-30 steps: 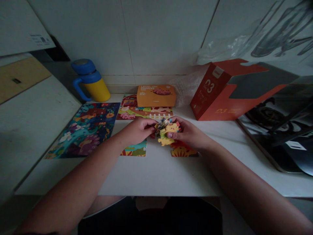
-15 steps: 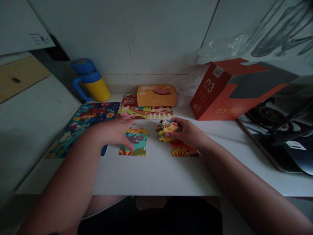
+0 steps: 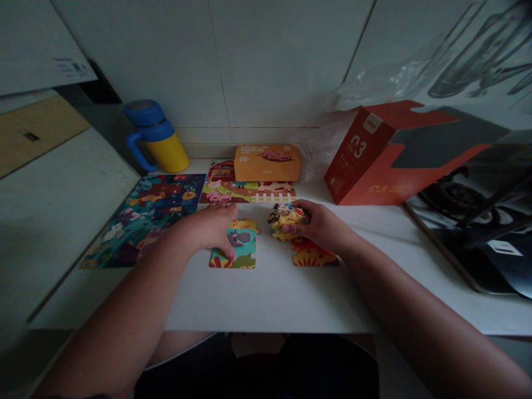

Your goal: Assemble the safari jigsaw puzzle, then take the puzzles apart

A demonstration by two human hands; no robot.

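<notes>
My left hand (image 3: 216,228) is around the left and far sides of a teal hippo puzzle piece (image 3: 241,252) lying flat on the white table. Its thumb presses on the piece's left part, and the fingers bend over the far edge. Whether this is one piece or joined ones, I cannot tell. A stack of puzzle pieces (image 3: 287,221), yellow on top, is held in my right hand (image 3: 318,221), thumb in front and fingers behind. Partly under that hand lies a red and orange puzzle piece (image 3: 313,256) on the table.
A dark blue-green sea puzzle (image 3: 137,221) lies left. Behind stand an orange puzzle box (image 3: 266,163) on a farm puzzle (image 3: 220,191), and a blue-yellow flask (image 3: 160,141). A large red box (image 3: 369,160) and a stove (image 3: 465,221) are right.
My left hand has slid the hippo puzzle piece slightly to the right, and its fingers have drawn in. My right hand keeps its stack in nearly the same place.
</notes>
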